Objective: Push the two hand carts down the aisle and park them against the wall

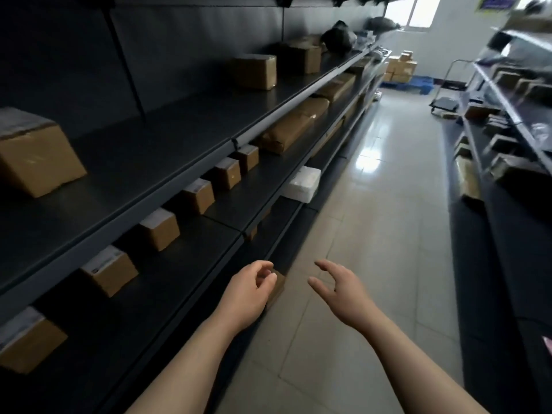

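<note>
Hand cart (445, 103): one flat platform cart with an upright handle, far down the aisle at 1 o'clock, tucked close to the end of the right shelving (507, 103). Cannot make out a second cart from here.

Hands: both out in front, well apart from the cart and holding nothing. Left hand (249, 292) at 6 o'clock has its fingers loosely curled. Right hand (343, 294), just beside it, has relaxed, spread fingers.

Surroundings: long dark left shelving (179, 138) with cartons from 8 to 11 o'clock. Glossy tiled floor (373, 234) between the two racks. Stacked cartons (401, 68) on a blue pallet (418, 84) stand at 12 o'clock before the far wall (442, 46).

Risks, as judged:
- The aisle looks tight, so a cart steered off-line could clip shelf edges or overhanging parcels.
- The shiny tiles may let the wheels skid or drift.
- The pallet and cartons take up wall space, which could crowd the parking.
</note>
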The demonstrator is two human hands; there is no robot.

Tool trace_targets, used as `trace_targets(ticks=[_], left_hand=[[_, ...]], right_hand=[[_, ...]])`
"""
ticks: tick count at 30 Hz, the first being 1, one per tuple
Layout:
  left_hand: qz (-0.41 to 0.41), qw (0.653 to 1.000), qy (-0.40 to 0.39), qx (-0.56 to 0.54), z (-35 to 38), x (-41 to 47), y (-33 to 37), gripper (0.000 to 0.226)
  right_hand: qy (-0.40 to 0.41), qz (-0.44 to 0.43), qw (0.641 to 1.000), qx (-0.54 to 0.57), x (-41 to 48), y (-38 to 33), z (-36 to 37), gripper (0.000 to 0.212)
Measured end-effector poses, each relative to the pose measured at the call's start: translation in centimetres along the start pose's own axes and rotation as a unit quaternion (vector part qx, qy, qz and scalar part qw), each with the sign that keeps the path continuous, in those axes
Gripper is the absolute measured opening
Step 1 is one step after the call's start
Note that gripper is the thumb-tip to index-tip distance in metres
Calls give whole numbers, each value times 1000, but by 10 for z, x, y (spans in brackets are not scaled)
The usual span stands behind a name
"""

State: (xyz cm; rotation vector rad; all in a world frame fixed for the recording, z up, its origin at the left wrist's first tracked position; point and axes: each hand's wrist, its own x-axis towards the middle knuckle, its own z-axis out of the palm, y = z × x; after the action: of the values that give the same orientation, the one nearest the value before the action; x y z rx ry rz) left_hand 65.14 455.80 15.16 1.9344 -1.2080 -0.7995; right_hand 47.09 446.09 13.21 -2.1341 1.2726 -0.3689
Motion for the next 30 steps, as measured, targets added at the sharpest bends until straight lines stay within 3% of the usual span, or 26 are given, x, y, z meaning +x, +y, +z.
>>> trace_targets(ticks=[9,30], left_hand=[[52,995,-86,10,59,114,37,30],[69,992,-108,-3,234,455,185,26]], right_hand=[[62,96,993,23,55,78,-49,48],[89,151,984,43,328,274,-225,48]])
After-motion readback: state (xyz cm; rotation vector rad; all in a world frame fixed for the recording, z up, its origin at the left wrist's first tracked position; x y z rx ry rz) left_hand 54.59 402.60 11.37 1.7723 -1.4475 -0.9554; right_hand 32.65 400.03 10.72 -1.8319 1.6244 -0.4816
